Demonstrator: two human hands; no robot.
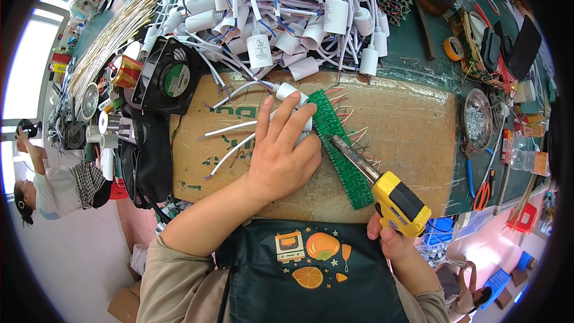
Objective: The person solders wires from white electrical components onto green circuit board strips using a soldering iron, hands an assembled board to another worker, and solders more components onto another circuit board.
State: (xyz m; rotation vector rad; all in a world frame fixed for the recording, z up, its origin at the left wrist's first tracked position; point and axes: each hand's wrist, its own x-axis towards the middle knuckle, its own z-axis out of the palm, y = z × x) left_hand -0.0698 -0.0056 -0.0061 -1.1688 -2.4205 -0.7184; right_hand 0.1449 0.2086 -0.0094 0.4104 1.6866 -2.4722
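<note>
My left hand (282, 154) reaches over a small row of white lamp holders (288, 91), its fingers bent round one and partly hiding the row. White cables from these holders trail to the left. Against their right ends lies a long green circuit board (353, 186), set at a slant, with thin red and white wires sticking out along its right edge. My right hand (391, 240) is closed round the handle of a yellow and black soldering gun (404, 203). The gun's metal tip points up and left, over the board near my left fingertips; whether it touches is unclear.
A brown cardboard sheet (406, 125) lies under the work. Beyond it is a big heap of white cabled lamp holders (260, 51). A black fan (169, 76) stands left; a metal dish (478, 118), blue-handled pliers (469, 173) and orange tape (453, 49) lie right. Other people sit further off.
</note>
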